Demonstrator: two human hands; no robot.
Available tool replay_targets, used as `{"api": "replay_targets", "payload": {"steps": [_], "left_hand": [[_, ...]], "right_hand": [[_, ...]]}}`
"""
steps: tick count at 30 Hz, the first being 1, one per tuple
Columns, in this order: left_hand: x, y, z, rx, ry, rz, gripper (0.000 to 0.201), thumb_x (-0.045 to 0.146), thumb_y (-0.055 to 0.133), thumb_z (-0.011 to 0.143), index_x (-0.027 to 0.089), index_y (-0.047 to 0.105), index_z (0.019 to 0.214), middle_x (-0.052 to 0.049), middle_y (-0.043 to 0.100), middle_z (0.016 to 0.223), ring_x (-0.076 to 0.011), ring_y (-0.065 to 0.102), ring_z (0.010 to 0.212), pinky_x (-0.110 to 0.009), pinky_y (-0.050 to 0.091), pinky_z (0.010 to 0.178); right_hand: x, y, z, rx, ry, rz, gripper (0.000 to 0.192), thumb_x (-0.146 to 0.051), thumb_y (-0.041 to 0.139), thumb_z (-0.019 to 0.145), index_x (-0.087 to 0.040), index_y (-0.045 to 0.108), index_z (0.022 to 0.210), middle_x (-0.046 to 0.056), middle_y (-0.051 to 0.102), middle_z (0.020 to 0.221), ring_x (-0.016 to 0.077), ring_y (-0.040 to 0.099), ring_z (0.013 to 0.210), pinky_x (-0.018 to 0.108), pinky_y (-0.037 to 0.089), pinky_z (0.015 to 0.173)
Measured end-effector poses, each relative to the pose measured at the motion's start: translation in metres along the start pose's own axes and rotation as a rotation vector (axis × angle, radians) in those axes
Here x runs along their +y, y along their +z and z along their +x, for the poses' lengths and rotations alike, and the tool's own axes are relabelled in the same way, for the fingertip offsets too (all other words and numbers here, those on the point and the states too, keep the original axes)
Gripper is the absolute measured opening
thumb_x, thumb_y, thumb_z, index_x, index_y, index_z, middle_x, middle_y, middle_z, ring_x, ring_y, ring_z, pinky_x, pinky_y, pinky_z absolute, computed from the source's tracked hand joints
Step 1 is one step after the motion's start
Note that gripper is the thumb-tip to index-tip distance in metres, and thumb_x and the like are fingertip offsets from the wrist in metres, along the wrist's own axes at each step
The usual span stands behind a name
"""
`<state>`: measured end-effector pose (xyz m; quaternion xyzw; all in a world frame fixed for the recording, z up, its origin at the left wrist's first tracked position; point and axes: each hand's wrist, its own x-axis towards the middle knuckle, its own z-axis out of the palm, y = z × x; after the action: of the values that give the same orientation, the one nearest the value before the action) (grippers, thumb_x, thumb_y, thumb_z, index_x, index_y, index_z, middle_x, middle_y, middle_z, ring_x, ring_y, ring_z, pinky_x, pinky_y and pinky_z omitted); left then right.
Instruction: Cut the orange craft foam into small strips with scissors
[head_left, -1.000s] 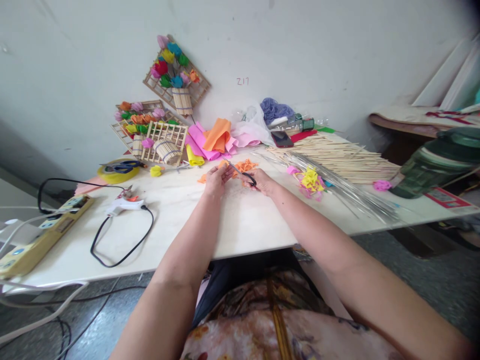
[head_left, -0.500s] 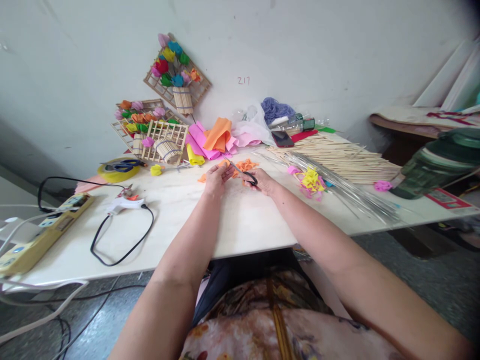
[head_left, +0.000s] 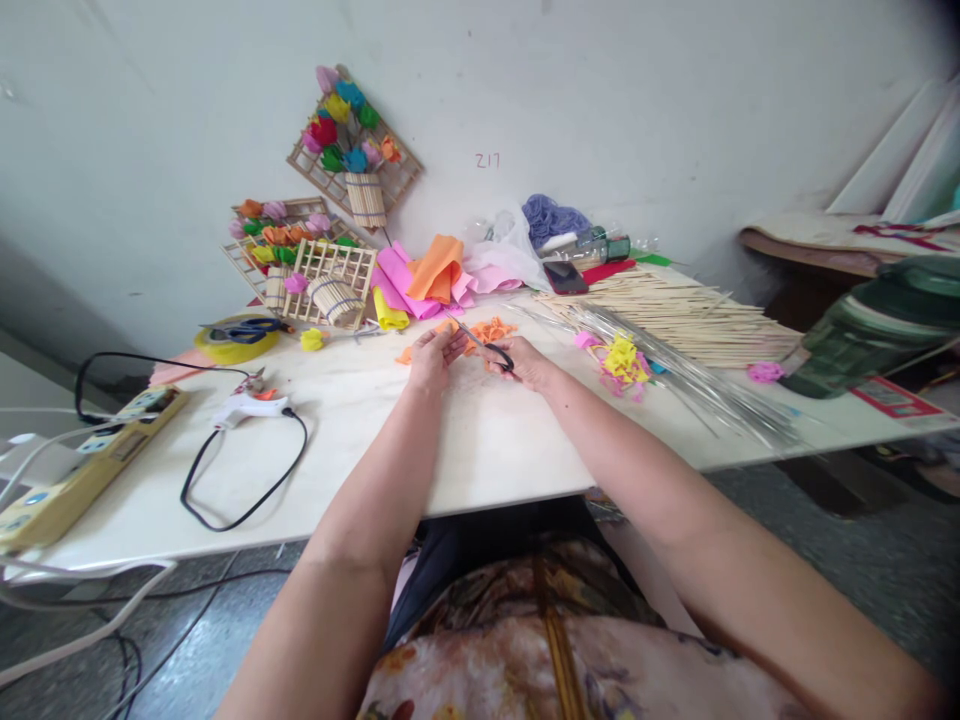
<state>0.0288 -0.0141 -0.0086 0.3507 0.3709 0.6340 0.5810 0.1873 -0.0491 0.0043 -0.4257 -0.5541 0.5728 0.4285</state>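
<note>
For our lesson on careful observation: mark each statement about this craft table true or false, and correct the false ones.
1. The right hand holds black-handled scissors. True.
2. The left hand holds the white glue gun. False: the glue gun lies on the white table, apart from the hand, which holds a piece of orange paper.
3. Pale wooden sticks lie on the right of the table. True.
4. The yellow tape roll hangs on the wall. False: it lies on the table.
</note>
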Motion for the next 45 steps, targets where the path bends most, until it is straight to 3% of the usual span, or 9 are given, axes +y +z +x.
{"api": "replay_targets", "payload": {"steps": [15,27,36,45], "left_hand": [[-0.0031,-0.0032,0.0041,-0.002,0.028,-0.013,0.023,0.028,0.081,0.07,0.017,0.06,0.073,-0.002,0.07,0.073,-0.0139,0.069,0.068,-0.033,0.055,0.084],[-0.0028,-0.0034,0.0055,0.024,0.025,0.036,0.027,0.032,0.082,0.071,0.018,0.059,0.077,-0.001,0.068,0.072,-0.0128,0.068,0.071,-0.029,0.055,0.079],[-0.0031,-0.004,0.0053,-0.019,-0.016,-0.01,0.015,0.022,0.078,0.075,0.016,0.064,0.077,-0.004,0.07,0.072,-0.0134,0.069,0.071,-0.031,0.056,0.084],[-0.0042,-0.0074,0.008,0.0,0.017,-0.025,0.027,0.028,0.083,0.07,0.018,0.059,0.075,-0.004,0.072,0.076,-0.0164,0.073,0.083,-0.033,0.056,0.09]], "right_hand": [[0.0006,0.0,-0.001,-0.005,0.001,-0.028,0.024,-0.028,0.068,0.082,-0.015,0.059,0.064,-0.006,0.047,0.043,0.0034,0.03,0.033,0.016,0.021,0.031],[0.0062,-0.0018,0.005,0.002,0.012,-0.036,0.025,-0.033,0.075,0.078,-0.015,0.061,0.066,-0.006,0.046,0.043,0.0039,0.031,0.032,0.016,0.021,0.03],[0.0004,0.0012,0.0005,0.022,0.026,-0.006,0.024,-0.025,0.069,0.08,-0.014,0.058,0.062,-0.005,0.047,0.042,0.0032,0.032,0.032,0.015,0.023,0.031],[0.0018,-0.0017,0.0003,-0.009,0.023,-0.009,0.021,-0.024,0.07,0.083,-0.013,0.061,0.068,-0.006,0.05,0.044,0.0028,0.034,0.032,0.014,0.025,0.031]]}}
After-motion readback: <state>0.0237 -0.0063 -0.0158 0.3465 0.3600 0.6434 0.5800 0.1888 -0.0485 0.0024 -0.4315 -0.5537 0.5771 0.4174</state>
